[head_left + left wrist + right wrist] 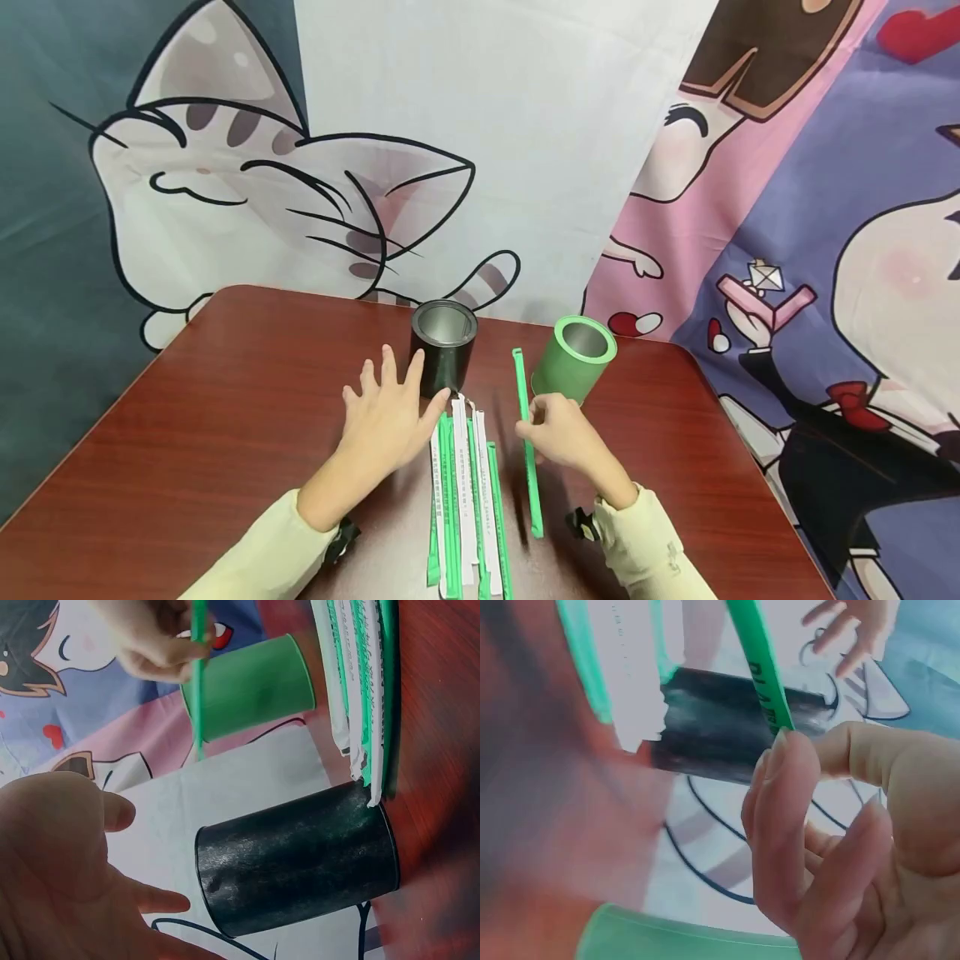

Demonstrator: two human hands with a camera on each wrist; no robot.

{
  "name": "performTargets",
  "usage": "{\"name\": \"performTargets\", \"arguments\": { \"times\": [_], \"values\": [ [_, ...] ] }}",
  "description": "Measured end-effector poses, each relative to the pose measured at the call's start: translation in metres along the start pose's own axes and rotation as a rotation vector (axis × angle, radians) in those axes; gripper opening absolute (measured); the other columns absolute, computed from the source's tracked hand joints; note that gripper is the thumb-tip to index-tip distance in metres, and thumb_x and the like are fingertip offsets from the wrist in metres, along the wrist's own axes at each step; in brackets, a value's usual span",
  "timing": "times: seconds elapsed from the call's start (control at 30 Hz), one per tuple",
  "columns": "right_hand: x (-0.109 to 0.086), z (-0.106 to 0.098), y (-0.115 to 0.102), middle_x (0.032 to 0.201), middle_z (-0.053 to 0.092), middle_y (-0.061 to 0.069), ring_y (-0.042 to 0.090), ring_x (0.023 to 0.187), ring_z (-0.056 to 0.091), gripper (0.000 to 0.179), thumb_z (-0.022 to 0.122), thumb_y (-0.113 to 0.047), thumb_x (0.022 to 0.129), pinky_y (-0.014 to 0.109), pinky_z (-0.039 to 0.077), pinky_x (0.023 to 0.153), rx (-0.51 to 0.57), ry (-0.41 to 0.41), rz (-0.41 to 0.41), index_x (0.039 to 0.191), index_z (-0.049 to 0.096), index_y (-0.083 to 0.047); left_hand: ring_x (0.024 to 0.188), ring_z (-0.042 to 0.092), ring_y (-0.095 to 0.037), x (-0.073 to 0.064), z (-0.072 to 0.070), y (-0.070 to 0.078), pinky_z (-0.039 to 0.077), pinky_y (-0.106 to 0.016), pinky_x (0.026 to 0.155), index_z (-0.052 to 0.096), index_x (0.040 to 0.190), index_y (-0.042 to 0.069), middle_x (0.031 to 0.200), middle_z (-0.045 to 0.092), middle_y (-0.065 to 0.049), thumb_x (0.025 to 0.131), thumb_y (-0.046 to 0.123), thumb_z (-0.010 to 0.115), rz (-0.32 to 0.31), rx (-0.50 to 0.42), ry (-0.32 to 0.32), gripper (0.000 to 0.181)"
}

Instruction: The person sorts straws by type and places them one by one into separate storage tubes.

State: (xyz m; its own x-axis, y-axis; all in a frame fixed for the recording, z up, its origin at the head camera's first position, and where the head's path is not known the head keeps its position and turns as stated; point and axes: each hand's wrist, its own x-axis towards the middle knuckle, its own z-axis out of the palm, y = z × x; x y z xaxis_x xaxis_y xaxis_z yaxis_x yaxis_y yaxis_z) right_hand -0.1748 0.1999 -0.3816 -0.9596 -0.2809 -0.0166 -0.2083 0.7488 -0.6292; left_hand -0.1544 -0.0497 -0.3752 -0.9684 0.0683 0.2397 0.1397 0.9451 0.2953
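Note:
My right hand pinches a slim green wrapped straw between thumb and fingers, in front of the green can-shaped holder. The straw stands nearly upright in the head view, and black print shows on its wrapper in the right wrist view. Fingers spread and holding nothing, my left hand hovers beside the black can-shaped holder. Between the hands lies a row of green and white wrapped straws, their far ends close to the black holder. The head view shows no straws inside either holder.
The reddish-brown wooden table has its far edge just behind the two holders. Beyond it hangs a cloth backdrop printed with cartoon figures. Dark straps sit at both sleeve cuffs.

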Motion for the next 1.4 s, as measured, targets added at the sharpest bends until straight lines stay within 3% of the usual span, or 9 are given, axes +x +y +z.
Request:
{"name": "performTargets", "arguments": {
  "times": [0.17,0.43,0.8,0.97,1.17,1.4],
  "values": [
    [0.005,-0.015,-0.018,0.051,0.054,0.003,0.013,0.039,0.056,0.013,0.059,-0.012,0.079,0.029,0.039,0.040,0.058,0.101,-0.032,0.069,0.051,-0.009,0.122,0.033,-0.050,0.003,0.001,-0.003,0.030,-0.068,0.086,0.030,0.144,0.017,0.143,0.028,-0.027,0.089,0.061,0.036,-0.001,0.002,-0.004,0.071],
    [0.014,-0.037,-0.044,0.061,0.062,0.009,0.015,0.040,0.057,0.009,0.062,-0.014,0.083,0.034,0.044,0.038,0.164,0.218,-0.104,0.078,0.057,-0.009,0.121,0.035,-0.045,0.013,0.004,-0.005,0.032,-0.065,0.087,0.029,0.144,0.017,0.143,0.029,-0.025,0.090,0.058,0.038,-0.015,-0.037,-0.025,0.068],
    [0.029,-0.046,-0.063,0.057,0.062,0.001,0.013,0.044,0.061,0.010,0.067,-0.018,0.083,0.030,0.045,0.044,0.231,0.392,-0.181,0.081,0.062,-0.010,0.116,0.044,-0.043,0.033,0.010,-0.011,0.039,-0.059,0.084,0.023,0.144,0.015,0.141,0.033,-0.023,0.090,0.053,0.042,-0.019,-0.138,-0.020,0.069],
    [0.037,-0.046,-0.071,0.059,0.065,0.000,0.012,0.044,0.060,0.013,0.067,-0.020,0.083,0.030,0.041,0.040,0.257,0.498,-0.231,0.080,0.061,-0.008,0.113,0.047,-0.041,0.043,0.016,-0.016,0.041,-0.060,0.080,0.019,0.145,0.014,0.140,0.033,-0.022,0.090,0.051,0.044,-0.009,-0.204,0.005,0.071],
    [0.047,-0.049,-0.083,0.065,0.068,0.006,0.012,0.045,0.062,0.019,0.067,-0.019,0.084,0.027,0.039,0.036,0.307,0.548,-0.228,0.080,0.058,-0.003,0.114,0.045,-0.040,0.059,0.016,-0.020,0.039,-0.061,0.079,0.018,0.146,0.017,0.141,0.031,-0.018,0.089,0.050,0.047,-0.026,-0.318,0.047,0.072],
    [0.048,-0.055,-0.108,0.070,0.067,0.019,0.015,0.045,0.062,0.015,0.065,-0.009,0.084,0.022,0.043,0.039,0.365,0.599,-0.212,0.082,0.059,0.005,0.121,0.042,-0.034,0.076,0.022,-0.022,0.037,-0.061,0.083,0.019,0.145,0.024,0.143,0.030,-0.011,0.087,0.052,0.049,-0.066,-0.482,0.017,0.071]
  ]
}}
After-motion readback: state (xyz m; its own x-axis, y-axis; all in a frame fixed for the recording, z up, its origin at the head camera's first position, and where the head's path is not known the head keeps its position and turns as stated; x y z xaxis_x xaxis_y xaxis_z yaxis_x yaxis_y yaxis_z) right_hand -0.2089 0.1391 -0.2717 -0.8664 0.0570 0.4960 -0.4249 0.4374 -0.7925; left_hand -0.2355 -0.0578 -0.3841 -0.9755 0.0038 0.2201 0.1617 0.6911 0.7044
